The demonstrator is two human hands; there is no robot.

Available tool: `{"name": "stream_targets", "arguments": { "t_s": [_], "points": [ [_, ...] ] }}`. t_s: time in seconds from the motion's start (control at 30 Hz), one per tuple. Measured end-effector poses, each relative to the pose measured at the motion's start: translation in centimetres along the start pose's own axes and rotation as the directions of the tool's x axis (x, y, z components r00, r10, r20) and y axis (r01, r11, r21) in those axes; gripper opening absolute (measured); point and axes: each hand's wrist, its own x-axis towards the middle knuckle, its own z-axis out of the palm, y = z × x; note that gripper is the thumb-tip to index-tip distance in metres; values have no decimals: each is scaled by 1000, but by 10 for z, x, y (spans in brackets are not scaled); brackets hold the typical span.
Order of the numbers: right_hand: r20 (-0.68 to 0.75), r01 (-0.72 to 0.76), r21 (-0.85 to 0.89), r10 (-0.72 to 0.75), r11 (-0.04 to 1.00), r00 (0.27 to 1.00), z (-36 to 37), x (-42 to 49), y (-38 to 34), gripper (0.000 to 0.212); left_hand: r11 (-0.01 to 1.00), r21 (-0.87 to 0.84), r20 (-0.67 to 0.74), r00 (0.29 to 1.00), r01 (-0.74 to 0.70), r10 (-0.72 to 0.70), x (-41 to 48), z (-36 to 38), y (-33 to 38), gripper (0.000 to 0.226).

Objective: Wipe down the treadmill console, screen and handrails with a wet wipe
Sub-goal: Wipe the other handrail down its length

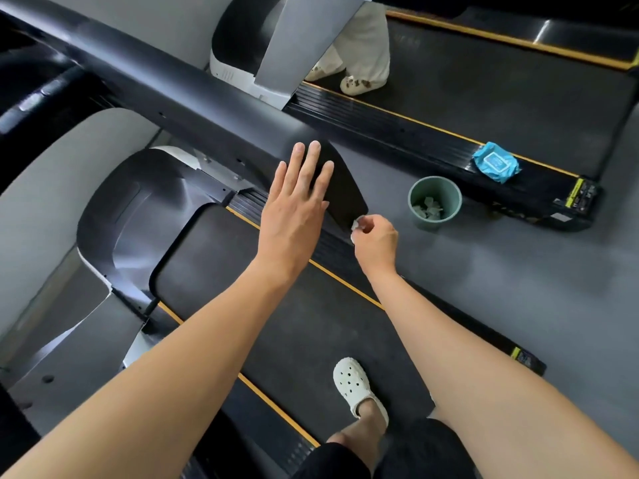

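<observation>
Left hand (297,205): flat, palm down, fingers straight and slightly spread, holding nothing. Laid over the wide near end of the handrail (207,108), fingertips above its dark top face. Cannot tell whether pressing on it or just above it.

Right hand (375,240): fingers curled, pinching a small white wipe (356,224) between thumb and fingertips. Wipe bunched and mostly hidden inside the grip, only a crumpled corner showing. Touches the near right corner of the handrail end, just right of the left hand. Hands close together, not touching.

Handrail: dark, matt, running from far left down to centre, its far part cut off by the frame edge. Glossy black shapes at far left, cut off and too dark to identify.

Belt (276,323): below both forearms, yellow stripe along its right edge. White clog (356,385) on it, near centre; leg above it cut off at the bottom edge.

Floor (518,288), right of the handrail end: green bin (435,202), upright, crumpled pale wipes inside, count unclear.

Neighbouring treadmill (484,91), far right: blue pack (496,162) lying on its near side rail, beyond the bin and apart from it, label print too small to read. Farther along on that treadmill, lower legs (366,39) of another person in pale trousers, cut off at the top edge and partly hidden behind a grey upright (294,39).
</observation>
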Motion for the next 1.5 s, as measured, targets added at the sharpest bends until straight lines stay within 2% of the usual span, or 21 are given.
{"name": "stream_targets", "arguments": {
  "t_s": [0.13, 0.23, 0.4, 0.47, 0.7, 0.8, 0.93, 1.03, 1.1, 1.23, 1.4, 1.5],
  "points": [
    [-154, 108, 39, -101, 993, 983, 5, 0, -38, 11, 1000, 4, -3, 1000, -22, 22, -1, 0, -3, 63],
    [-200, 142, 69, -126, 987, 972, 6, 3, -48, 12, 1000, 12, -3, 1000, -22, 22, 0, 1, -3, 62],
    [-127, -51, 11, 52, 999, 991, 4, 8, -22, 12, 1000, 24, -3, 1000, -12, 12, 0, 3, -1, 64],
    [-97, -86, -24, 83, 996, 992, 1, 10, -25, 10, 999, 34, -4, 1000, -7, 7, 1, 2, 1, 64],
    [-84, 84, 109, -75, 990, 994, -6, 5, -70, 10, 998, 46, 15, 999, 39, -40, 4, -3, 6, 66],
    [-63, 38, 97, -31, 995, 998, -9, 8, -69, 9, 998, 47, 32, 998, 52, -53, 7, -8, 8, 65],
    [-46, -36, -2, 36, 999, 998, -13, 16, -70, 7, 996, 35, 38, 996, 77, -78, 10, -12, 10, 61],
    [-69, -11, 4, 12, 1000, 998, -16, 22, -82, 8, 995, 27, 41, 995, 91, -92, 12, -15, 11, 57],
    [-62, 61, 17, -60, 998, 996, -18, 20, -94, 7, 995, 36, 45, 994, 96, -97, 13, -15, 11, 58],
    [-46, 138, 31, -136, 990, 990, -21, 15, -99, 20, 993, 37, 59, 992, 111, -113, 14, -17, 14, 60],
    [-27, 0, -64, -2, 998, 1000, -22, 22, -80, 16, 991, 40, 62, 989, 131, -133, 15, -16, 17, 59],
    [15, 22, -106, -20, 994, 1000, -28, 27, -89, 13, 990, 37, 59, 988, 139, -141, 16, -15, 18, 58]
  ]
}}
